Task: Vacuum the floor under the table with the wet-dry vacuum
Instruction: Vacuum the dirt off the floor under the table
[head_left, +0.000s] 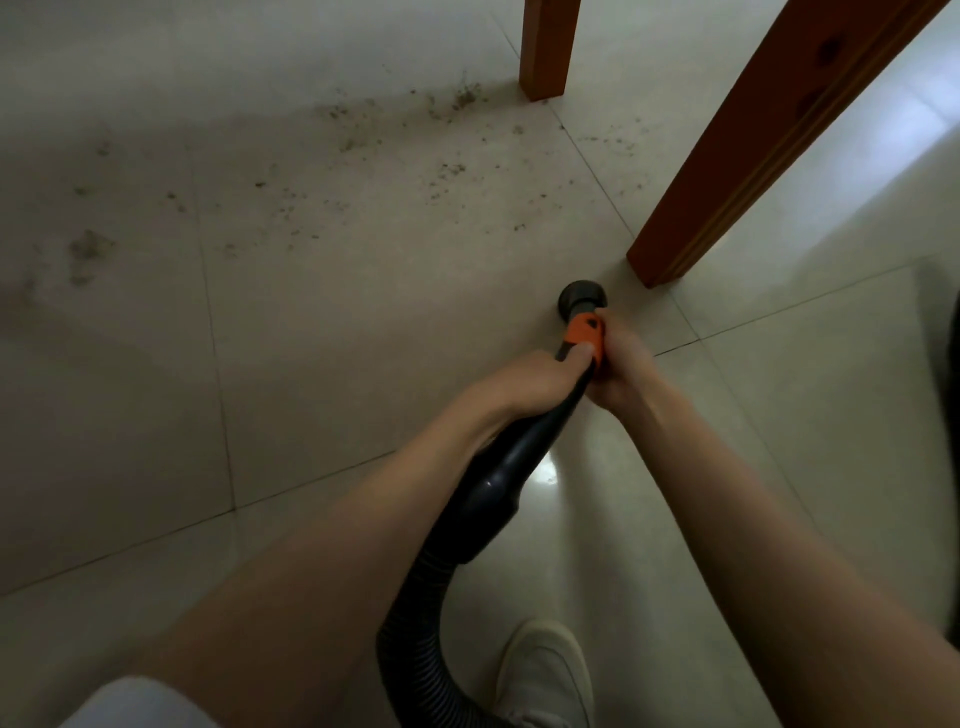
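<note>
I hold a black vacuum hose (488, 499) with both hands near its tip. My left hand (540, 382) grips the black handle, thumb on the orange collar (584, 335). My right hand (621, 364) grips the orange collar from the right side. The round dark nozzle opening (582, 299) points down at the pale tiled floor (311, 364), just left of the near wooden table leg (769, 140). Dark crumbs and dust (363, 135) lie scattered over the tiles further away and to the left.
A second wooden table leg (545, 47) stands at the back. The ribbed hose (410, 639) curves down past my white shoe (545, 675). A dark object (943, 364) shows at the right edge.
</note>
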